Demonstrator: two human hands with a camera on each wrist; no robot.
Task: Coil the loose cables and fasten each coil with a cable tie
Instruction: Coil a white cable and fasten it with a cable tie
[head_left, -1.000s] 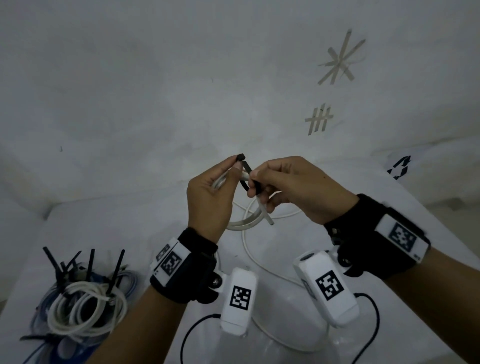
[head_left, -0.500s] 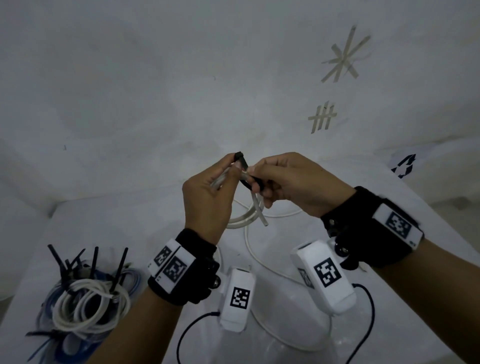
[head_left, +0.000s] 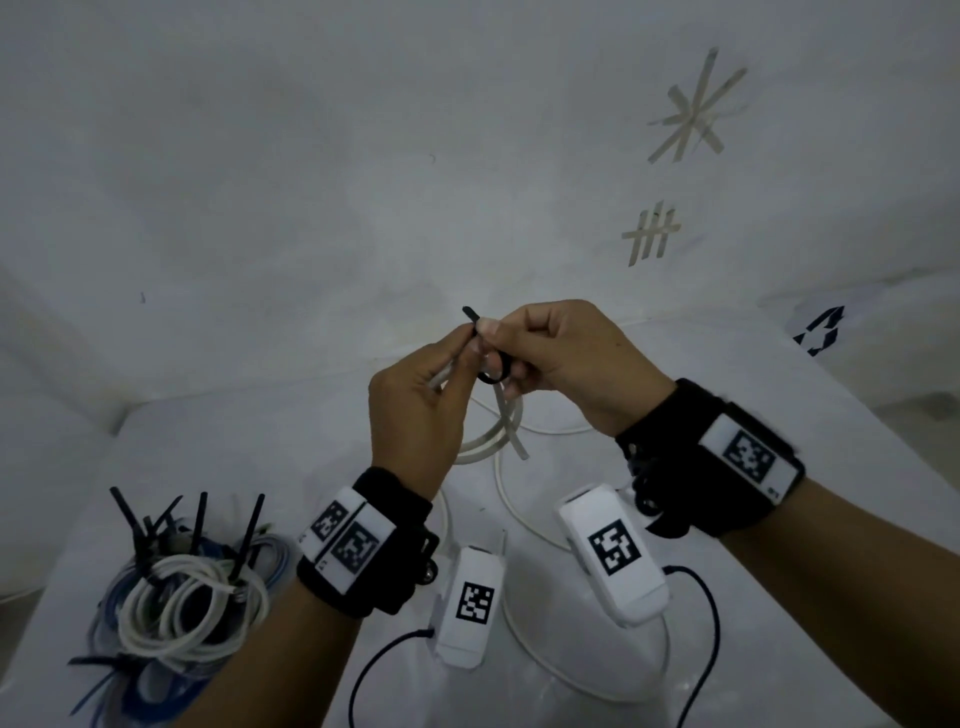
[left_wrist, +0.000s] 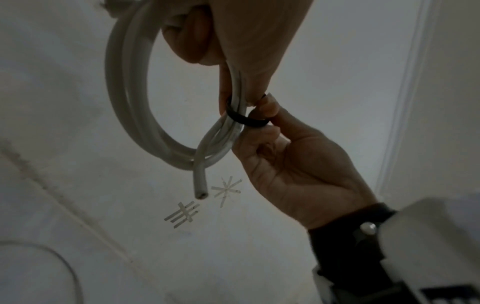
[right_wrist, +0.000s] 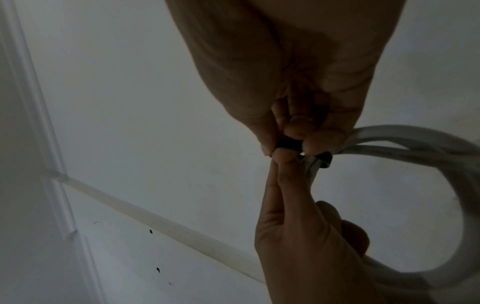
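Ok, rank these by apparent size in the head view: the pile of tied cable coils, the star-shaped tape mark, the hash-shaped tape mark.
1. pile of tied cable coils, though nearest the camera
2. star-shaped tape mark
3. hash-shaped tape mark

Colours on record, as I see them:
- Cable coil (head_left: 488, 441) I hold: off-white, plain.
- Cable tie (head_left: 487, 375) round it: black.
- Table (head_left: 810, 415): white, plain.
- Bundled coils (head_left: 182, 613) at my left: white on top, blue beneath, with black tie tails.
- My wrist bands (head_left: 691, 467): black, each with a white plate bearing a black-and-white square code.
- Wrist cameras (head_left: 613, 556): white, same checkered code; leads black.
- Wall (head_left: 311, 156): white, with beige tape marks (head_left: 696, 109), one a star, one a hash.
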